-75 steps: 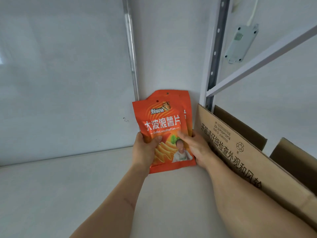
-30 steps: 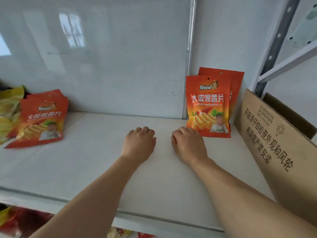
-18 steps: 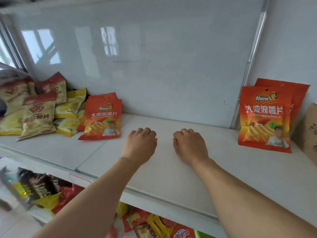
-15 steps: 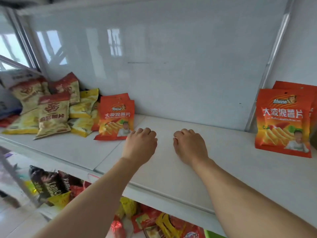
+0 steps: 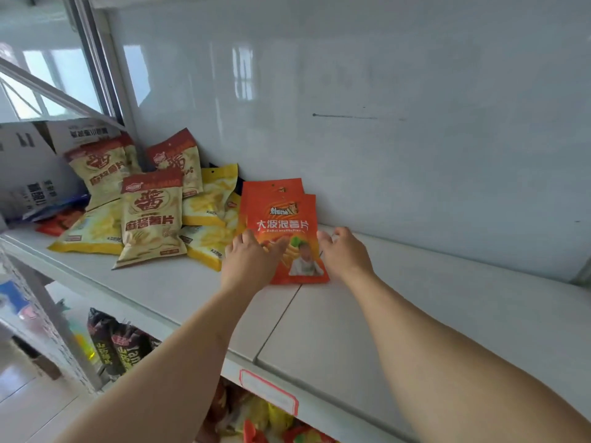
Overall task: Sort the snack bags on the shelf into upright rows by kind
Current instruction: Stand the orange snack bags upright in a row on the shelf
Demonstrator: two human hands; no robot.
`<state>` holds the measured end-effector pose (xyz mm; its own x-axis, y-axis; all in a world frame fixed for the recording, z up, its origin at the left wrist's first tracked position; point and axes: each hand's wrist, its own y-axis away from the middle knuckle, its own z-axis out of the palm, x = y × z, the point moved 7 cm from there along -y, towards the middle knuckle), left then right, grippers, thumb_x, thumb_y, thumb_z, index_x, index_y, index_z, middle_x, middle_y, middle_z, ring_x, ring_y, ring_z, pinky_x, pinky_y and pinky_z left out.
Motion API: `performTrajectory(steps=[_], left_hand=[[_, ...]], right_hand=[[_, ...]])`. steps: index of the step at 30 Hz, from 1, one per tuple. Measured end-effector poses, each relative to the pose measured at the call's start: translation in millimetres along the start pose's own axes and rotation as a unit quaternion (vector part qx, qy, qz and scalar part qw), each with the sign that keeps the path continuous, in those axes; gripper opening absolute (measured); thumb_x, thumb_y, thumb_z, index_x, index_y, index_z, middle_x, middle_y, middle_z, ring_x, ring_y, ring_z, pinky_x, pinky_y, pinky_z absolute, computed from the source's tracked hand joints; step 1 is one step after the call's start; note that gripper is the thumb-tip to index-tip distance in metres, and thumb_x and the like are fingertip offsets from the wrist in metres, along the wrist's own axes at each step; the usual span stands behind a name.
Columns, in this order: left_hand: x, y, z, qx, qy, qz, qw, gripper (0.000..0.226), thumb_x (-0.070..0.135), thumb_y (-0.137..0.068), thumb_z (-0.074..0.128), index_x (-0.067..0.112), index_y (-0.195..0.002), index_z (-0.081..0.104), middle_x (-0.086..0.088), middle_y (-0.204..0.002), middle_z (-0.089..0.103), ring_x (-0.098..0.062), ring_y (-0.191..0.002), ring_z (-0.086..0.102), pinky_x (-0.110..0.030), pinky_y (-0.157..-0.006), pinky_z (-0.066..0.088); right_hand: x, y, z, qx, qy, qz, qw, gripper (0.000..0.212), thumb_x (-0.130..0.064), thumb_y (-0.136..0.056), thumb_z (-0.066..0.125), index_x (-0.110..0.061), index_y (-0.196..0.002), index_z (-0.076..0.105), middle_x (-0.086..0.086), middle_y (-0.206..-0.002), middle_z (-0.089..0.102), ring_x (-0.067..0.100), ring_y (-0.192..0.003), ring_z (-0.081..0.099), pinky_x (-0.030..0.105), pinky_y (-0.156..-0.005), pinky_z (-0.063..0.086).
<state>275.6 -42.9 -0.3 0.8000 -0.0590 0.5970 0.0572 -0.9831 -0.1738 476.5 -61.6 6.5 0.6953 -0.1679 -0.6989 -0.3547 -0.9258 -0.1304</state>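
**A:** Orange foil is what we're going for here, the front orange bag leaning on the back wall with a second orange bag tucked right behind it. Our worry: they overlap, so if we pinch just the front one, the back one probably slides flat or gets dragged along.

**B:** Yeah, and the yellow bags sit just left of it, touching that side. We bump those and the heap likely slumps further.

**A:** Where are we on it, though?

**B:** Our left hand has its fingers spread over the lower left face of the front bag, thumb lying across the print, touching but not really gripping. Our right hand is open at the bag's right edge, fingertips curling behind it. We can't tell if they touch.
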Motion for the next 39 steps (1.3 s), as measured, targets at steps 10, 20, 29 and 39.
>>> performTrajectory(steps=[10,20,29,39], left_hand=[[-19,-69,20,-0.052,-0.073,-0.055,0.994,0.116,0.082,-0.07,0.065,0.007,-0.15,0.028,-0.013,-0.148,0.045,-0.034,-0.138,0.043,-0.045,-0.106,0.043],[-47,-96,13,-0.1,0.093,-0.097,0.986,0.084,0.039,-0.068,0.09,0.008,-0.132,0.045,-0.011,-0.119,0.063,-0.027,-0.097,0.068,-0.039,-0.079,0.059],[-64,-105,-10,-0.124,0.289,-0.114,0.942,0.021,0.011,-0.075,0.085,0.009,-0.092,0.072,-0.008,-0.081,0.076,-0.026,-0.067,0.069,-0.037,-0.07,0.059],[-82,-108,-13,-0.141,0.399,-0.083,0.902,0.032,0.009,-0.077,0.086,0.018,-0.095,0.061,-0.008,-0.095,0.075,-0.028,-0.085,0.074,-0.043,-0.082,0.061]], right_hand=[[3,-96,59,-0.043,-0.187,0.108,0.975,0.095,-0.081,-0.086,0.016,-0.008,-0.127,0.06,0.012,-0.122,0.067,0.031,-0.11,0.065,0.045,-0.099,0.051],[-19,-108,87,-0.126,-0.33,0.177,0.919,0.061,-0.068,-0.097,0.037,-0.016,-0.103,0.068,0.005,-0.093,0.076,0.022,-0.085,0.071,0.035,-0.074,0.055],[-47,-91,93,-0.235,-0.386,0.148,0.88,0.07,-0.075,-0.09,0.044,-0.014,-0.098,0.076,0.012,-0.093,0.078,0.025,-0.078,0.076,0.035,-0.072,0.06],[-56,-63,110,-0.212,-0.369,0.192,0.884,0.041,-0.048,-0.099,0.053,-0.012,-0.115,0.067,0.009,-0.081,0.075,0.023,-0.064,0.071,0.033,-0.068,0.058]])
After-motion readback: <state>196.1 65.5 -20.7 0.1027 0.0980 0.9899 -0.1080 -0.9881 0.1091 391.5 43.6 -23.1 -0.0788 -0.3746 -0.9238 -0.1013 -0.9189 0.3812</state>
